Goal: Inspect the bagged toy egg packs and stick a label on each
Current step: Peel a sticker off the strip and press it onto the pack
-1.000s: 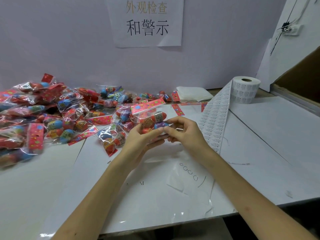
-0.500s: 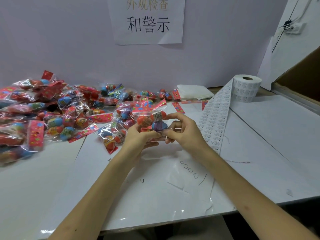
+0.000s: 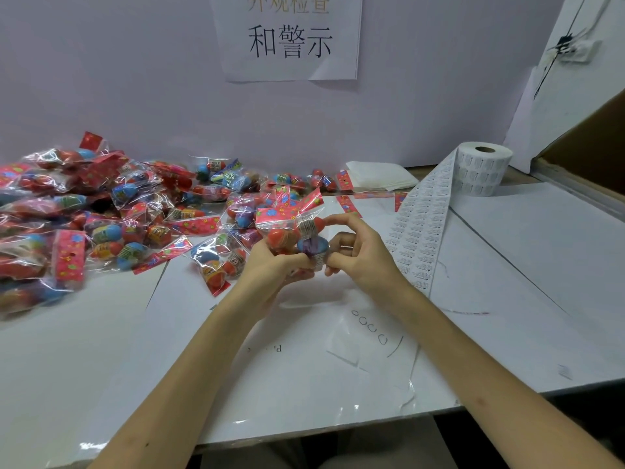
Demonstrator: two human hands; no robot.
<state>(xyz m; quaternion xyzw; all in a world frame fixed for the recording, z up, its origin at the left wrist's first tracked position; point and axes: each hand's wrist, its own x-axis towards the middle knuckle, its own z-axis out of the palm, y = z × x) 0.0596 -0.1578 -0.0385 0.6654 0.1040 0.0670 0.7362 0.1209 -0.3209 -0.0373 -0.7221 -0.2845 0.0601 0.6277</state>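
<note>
A clear bag of toy eggs (image 3: pixel 294 231) with a red header card is held upright above the white table (image 3: pixel 203 367). My left hand (image 3: pixel 270 269) grips its lower left side. My right hand (image 3: pixel 358 255) pinches its lower right corner at the blue egg, index finger stretched towards the red egg. A big heap of similar egg packs (image 3: pixel 101 211) lies to the left and behind. A label roll (image 3: pixel 480 170) stands at the back right, and its strip of labels (image 3: pixel 422 225) trails down towards my right hand.
A folded white cloth (image 3: pixel 382 176) lies near the back wall. A paper sign (image 3: pixel 291 35) hangs on the wall. A brown cardboard box (image 3: pixel 588 157) edges the far right. A clear plastic sheet (image 3: pixel 372 350) covers the table in front of me.
The pack has been tilted from lying flat between my hands to standing upright, header card up. Both hands stayed on it and rose slightly.
</note>
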